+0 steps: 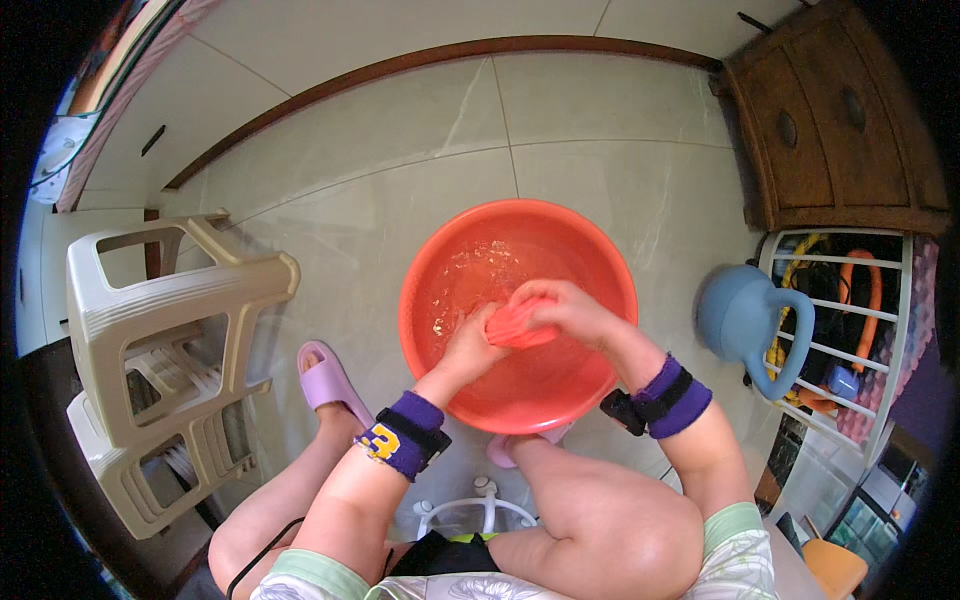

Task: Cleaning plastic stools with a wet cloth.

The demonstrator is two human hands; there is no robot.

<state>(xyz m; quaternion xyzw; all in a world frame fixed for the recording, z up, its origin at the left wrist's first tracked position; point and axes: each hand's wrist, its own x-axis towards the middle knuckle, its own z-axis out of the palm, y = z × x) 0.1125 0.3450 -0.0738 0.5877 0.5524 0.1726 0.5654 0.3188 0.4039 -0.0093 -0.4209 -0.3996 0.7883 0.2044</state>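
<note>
Between my two hands is a bunched pinkish-red cloth [517, 322], held above the water in a round orange-red plastic basin [517, 212]. The fingers of my left hand [474, 339] close around the cloth's left end. My right hand [574, 309] grips its right end from above, with the fingers curled and slightly blurred. Clear water fills the lower part of the basin and reflects light at the upper left. A purple wristband with a black strap circles each wrist; the left one [401, 435] bears a yellow numeral.
Stacked beige plastic stools [172, 315] stand at the left. To the right are a blue kettlebell [739, 315], a white wire rack [847, 307] and a dark wooden cabinet [817, 127]. Beneath me is a white wheeled base [480, 510]. A pink slipper [330, 379] flanks the basin.
</note>
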